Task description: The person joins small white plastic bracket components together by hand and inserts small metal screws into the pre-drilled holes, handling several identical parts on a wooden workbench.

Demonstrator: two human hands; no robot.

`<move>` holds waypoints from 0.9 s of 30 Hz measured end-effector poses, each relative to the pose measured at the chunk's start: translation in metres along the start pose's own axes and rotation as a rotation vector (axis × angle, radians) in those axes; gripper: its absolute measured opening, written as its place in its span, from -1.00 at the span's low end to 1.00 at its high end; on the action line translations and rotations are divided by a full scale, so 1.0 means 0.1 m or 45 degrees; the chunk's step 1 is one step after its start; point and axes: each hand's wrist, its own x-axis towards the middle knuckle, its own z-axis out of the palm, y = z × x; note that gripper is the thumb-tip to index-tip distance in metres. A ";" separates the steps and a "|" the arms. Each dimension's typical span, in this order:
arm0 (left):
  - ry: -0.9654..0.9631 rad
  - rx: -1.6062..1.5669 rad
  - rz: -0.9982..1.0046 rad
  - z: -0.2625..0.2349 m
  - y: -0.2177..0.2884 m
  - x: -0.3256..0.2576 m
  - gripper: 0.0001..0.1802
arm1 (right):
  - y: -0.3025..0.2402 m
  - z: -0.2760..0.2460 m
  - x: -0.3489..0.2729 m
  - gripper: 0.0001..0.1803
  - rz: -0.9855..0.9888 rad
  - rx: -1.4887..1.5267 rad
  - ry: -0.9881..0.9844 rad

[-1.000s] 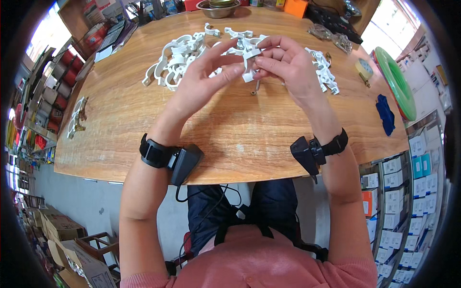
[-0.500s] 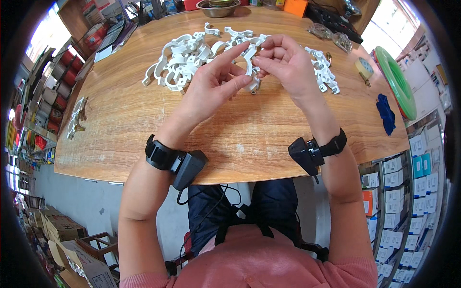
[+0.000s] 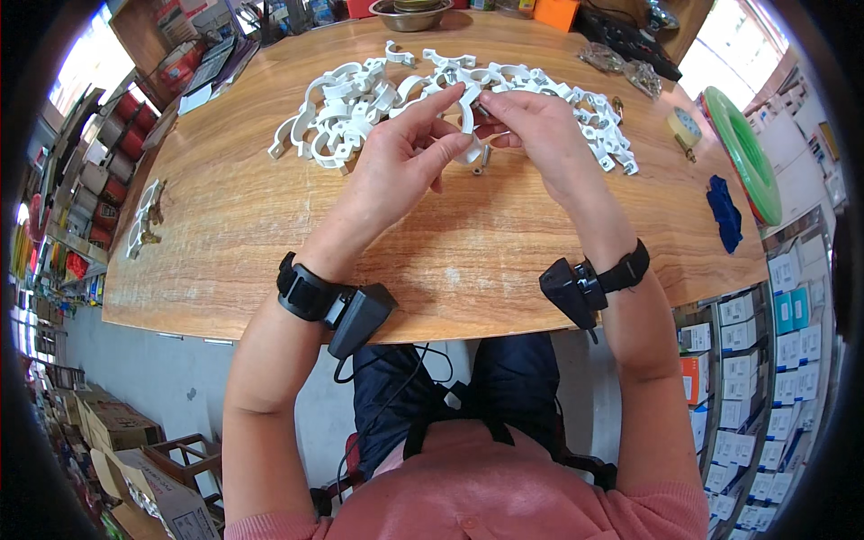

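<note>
A white plastic pipe clamp (image 3: 467, 115) is pinched between the thumb and forefinger of my left hand (image 3: 405, 155). My right hand (image 3: 538, 126) is closed at the clamp's far end. A small metal piece shows at its fingertips, but I cannot make out its kind. Just below the clamp, a small metal screw (image 3: 487, 155) and a nut (image 3: 477, 171) lie on the table. Behind my hands spreads a heap of white pipe clamps (image 3: 346, 112), with more clamps (image 3: 605, 135) beyond my right hand.
The wooden table (image 3: 432, 261) has joined clamps (image 3: 144, 220) at its left edge. Rightward lie a tape roll (image 3: 684, 128), a dark blue cloth (image 3: 723, 214) and green coils (image 3: 742, 153). A metal bowl (image 3: 410, 16) stands at the back, bagged small parts (image 3: 621, 67) back right.
My right hand has lowered slightly, its fingers now extended toward the clamp's end instead of curled above it. My left hand still holds the clamp in nearly the same place.
</note>
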 end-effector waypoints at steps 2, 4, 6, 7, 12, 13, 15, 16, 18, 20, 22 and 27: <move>0.001 0.020 0.007 0.00 -0.02 0.00 -0.51 | 0.02 0.02 0.01 -0.73 -0.062 0.006 0.020; -0.002 0.041 -0.008 0.00 0.00 0.00 -0.51 | 0.06 0.03 0.01 -0.75 -0.124 0.011 0.041; -0.004 0.061 -0.021 0.00 0.01 0.00 -0.51 | 0.10 0.04 0.02 -0.82 -0.308 0.039 0.155; -0.007 0.056 -0.045 0.00 0.00 0.00 -0.50 | 0.09 0.05 0.01 -0.82 -0.307 0.039 0.155; -0.016 0.011 -0.103 0.02 0.01 0.00 -0.50 | 0.09 0.07 -0.01 -0.84 -0.365 -0.049 0.208; -0.024 0.034 -0.125 0.01 0.01 -0.01 -0.49 | 0.09 0.08 0.00 -0.84 -0.364 -0.049 0.207; -0.031 0.056 -0.147 0.01 0.02 -0.01 -0.47 | 0.09 0.08 0.00 -0.83 -0.351 -0.081 0.213; -0.039 0.048 -0.148 0.02 0.02 -0.01 -0.45 | 0.10 0.08 0.00 -0.83 -0.351 -0.081 0.211; -0.045 0.040 -0.150 0.03 0.04 -0.02 -0.43 | 0.11 0.09 0.01 -0.83 -0.390 -0.121 0.232; -0.080 0.159 -0.138 0.02 0.06 -0.02 -0.39 | 0.12 0.08 0.02 -0.82 -0.393 -0.094 0.229; -0.057 0.117 -0.133 0.03 0.06 -0.04 -0.38 | 0.11 0.08 0.02 -0.81 -0.395 -0.067 0.227; -0.042 0.081 -0.106 0.05 0.04 -0.05 -0.35 | 0.03 0.05 0.01 -0.60 -0.094 0.129 0.110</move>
